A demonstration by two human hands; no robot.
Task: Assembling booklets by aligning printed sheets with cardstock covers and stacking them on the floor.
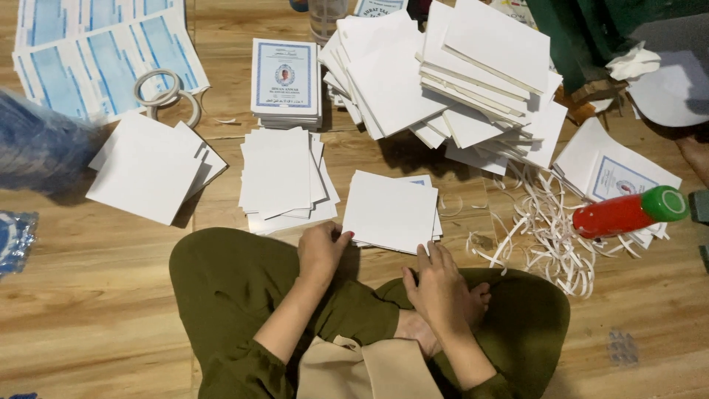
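A: Warm indoor light from above; the white card stacks glare and throw dark shadows on the wooden floor.
B: Centre's sharp, while the blue bundle at left is smeared.

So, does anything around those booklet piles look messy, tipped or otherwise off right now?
Yes. The big stack of white booklets at top centre has slumped, its layers fanned at different angles. Loose white paper strips lie tangled on the wooden floor, beside a red bottle lying on its side.
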